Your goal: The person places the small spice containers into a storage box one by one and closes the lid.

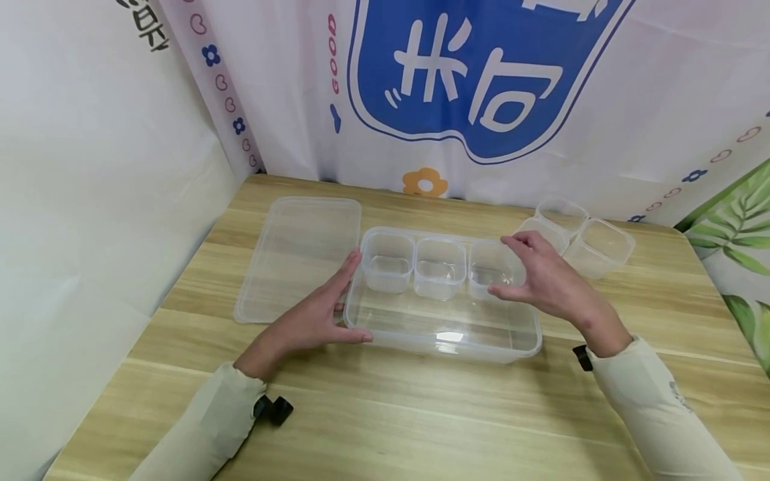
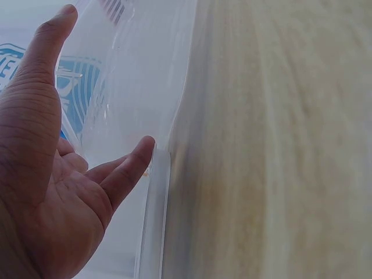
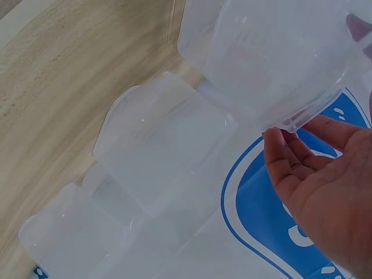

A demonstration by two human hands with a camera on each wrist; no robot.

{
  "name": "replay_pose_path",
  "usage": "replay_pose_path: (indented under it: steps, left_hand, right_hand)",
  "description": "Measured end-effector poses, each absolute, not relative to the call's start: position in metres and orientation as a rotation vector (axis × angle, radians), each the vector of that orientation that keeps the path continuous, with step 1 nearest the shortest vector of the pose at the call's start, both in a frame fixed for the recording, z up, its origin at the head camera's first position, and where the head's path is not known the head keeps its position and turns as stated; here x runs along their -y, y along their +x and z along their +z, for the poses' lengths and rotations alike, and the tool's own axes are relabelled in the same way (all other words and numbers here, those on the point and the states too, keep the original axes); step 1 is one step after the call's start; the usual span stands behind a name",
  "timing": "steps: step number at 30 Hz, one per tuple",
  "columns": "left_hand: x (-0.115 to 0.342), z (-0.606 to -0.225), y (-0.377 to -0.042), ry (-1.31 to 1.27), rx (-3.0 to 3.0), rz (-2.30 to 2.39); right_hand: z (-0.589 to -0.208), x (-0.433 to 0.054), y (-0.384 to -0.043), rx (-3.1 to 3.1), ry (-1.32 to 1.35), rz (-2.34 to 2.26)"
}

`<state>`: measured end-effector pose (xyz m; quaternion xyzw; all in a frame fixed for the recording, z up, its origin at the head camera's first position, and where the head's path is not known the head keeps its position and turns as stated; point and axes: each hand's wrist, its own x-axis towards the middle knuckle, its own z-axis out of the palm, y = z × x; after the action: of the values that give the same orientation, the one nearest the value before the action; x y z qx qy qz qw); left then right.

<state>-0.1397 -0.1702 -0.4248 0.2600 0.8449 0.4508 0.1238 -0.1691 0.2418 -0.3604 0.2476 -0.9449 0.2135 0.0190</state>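
A large clear plastic box lies open on the table, with three small clear containers in a row along its far side. My right hand grips the rightmost small container from its right side, fingers at the far rim and thumb toward the near side. The right wrist view shows the fingertips at a plastic rim. At the box's left end my left hand is spread, its thumb by the near rim and fingers along the left side. The middle container and left container stand side by side.
A flat clear lid lies left of the box. Several more small containers are grouped at the back right. A printed cloth hangs behind the wooden table, and a white sheet covers the left side.
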Motion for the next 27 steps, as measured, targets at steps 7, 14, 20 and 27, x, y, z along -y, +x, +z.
replay_pose_path:
  steps: [7,14,20,27]
  left_hand:
    - [0.1708,-0.4246,-0.1391,0.754,-2.457,1.318]
    - [0.1708,-0.4236,-0.1387,0.754,-2.453,1.328]
    - [0.1705,-0.4244,-0.1392,0.763,-2.444,1.342]
    - [0.1706,-0.4248,-0.1389,0.760,-2.452,1.332]
  right_hand:
    - [-0.3661,-0.2418,-0.1711,2.895,0.804,0.629]
    - [-0.3679,-0.2421,-0.1707,2.871,0.825,0.596]
    - [-0.3674,-0.2415,-0.1698,2.879,0.826,0.581]
    - [-0.3678,-0.2412,-0.1690,2.877,0.837,0.575]
